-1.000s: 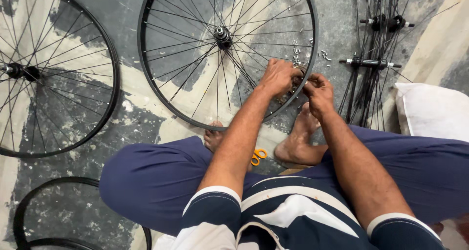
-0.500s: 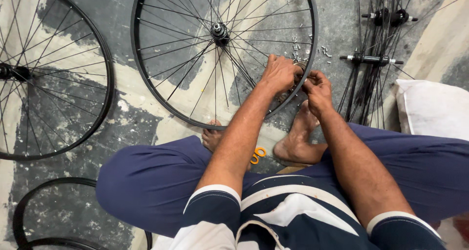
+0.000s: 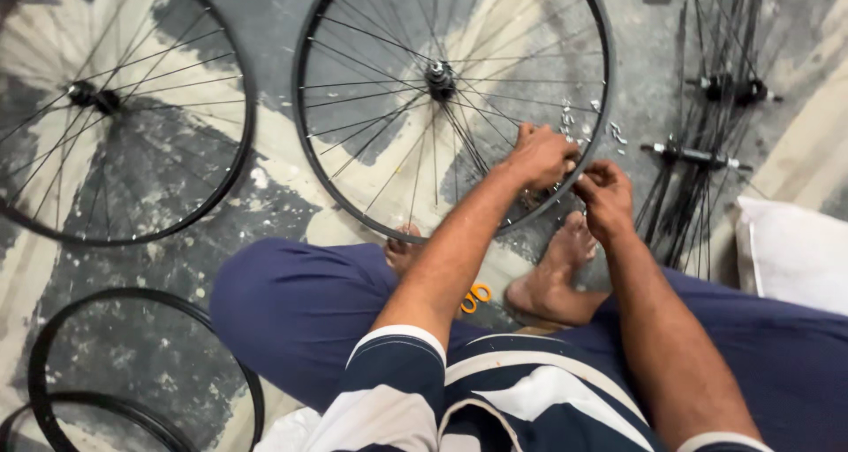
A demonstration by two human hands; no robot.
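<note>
Gripping the spoked bicycle wheel at its rim with my left hand; my right hand pinches something too small to identify.

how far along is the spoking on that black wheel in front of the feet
Done: the black spoked bicycle wheel looks mostly laced. In hand: left hand and right hand work at its near rim. Left: small silver nipples and loose hubs with spokes lie unused.
</note>
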